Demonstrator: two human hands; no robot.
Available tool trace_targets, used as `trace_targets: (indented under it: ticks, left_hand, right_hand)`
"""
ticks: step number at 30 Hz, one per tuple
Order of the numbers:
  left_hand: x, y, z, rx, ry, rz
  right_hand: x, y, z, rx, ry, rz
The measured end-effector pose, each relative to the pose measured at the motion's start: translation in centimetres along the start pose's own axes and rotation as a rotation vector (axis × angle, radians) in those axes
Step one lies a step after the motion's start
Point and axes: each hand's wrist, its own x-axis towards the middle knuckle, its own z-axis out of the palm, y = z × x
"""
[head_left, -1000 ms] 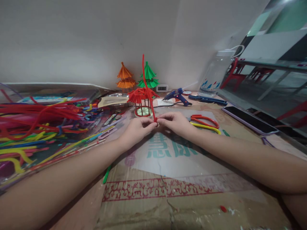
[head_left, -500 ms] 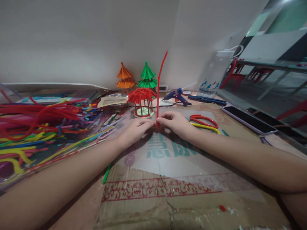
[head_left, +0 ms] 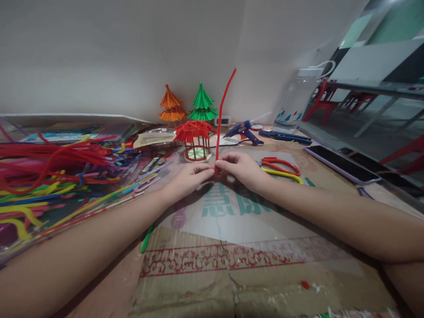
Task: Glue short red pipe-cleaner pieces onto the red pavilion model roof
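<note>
A red pipe cleaner (head_left: 220,117) rises upright between my hands, its upper end leaning to the right. My right hand (head_left: 239,167) pinches it near its lower end. From the other side, the fingertips of my left hand (head_left: 194,177) close on the same low part, where a small bit of red shows below the fingers. Just behind my left hand stands a little pavilion (head_left: 195,129) with a red fringed roof, thin brown posts and a pale round base. Orange (head_left: 170,106) and green (head_left: 201,105) tiered pavilions stand farther back by the wall.
Many coloured pipe cleaners (head_left: 43,176) lie heaped at left. Scissors (head_left: 281,167) with red and yellow handles rest beside my right forearm. A blue glue gun (head_left: 245,131), a clear bottle (head_left: 293,104) and a phone (head_left: 341,164) are farther right. Cardboard (head_left: 185,291) covers the table front.
The top of the red pipe cleaner has tipped a little farther to the right. Both hands stay in nearly the same place, and the view has shifted slightly.
</note>
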Motion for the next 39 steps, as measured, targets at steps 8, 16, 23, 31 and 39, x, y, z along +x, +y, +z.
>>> trace_targets:
  ticks: [8, 16, 23, 31, 39]
  left_hand:
    - [-0.34, -0.21, 0.46, 0.08, 0.04, 0.062]
    - [-0.64, 0.04, 0.56, 0.079, 0.093, 0.055]
    - [-0.64, 0.31, 0.6, 0.08, 0.116, 0.051]
    - [-0.55, 0.36, 0.52, 0.112, 0.064, 0.123]
    - [-0.66, 0.64, 0.39, 0.237, 0.093, 0.139]
  right_hand:
    - [-0.47, -0.55, 0.19, -0.002, -0.022, 0.046]
    - [-0.77, -0.61, 0.4, 0.062, -0.082, 0.034]
    - [-0.63, -0.27, 0.43, -0.003, -0.065, -0.019]
    - [-0.39, -0.21, 0.35, -0.031, 0.004, -0.068]
    - [-0.42, -0.26, 0.35, -0.064, 0.0, -0.075]
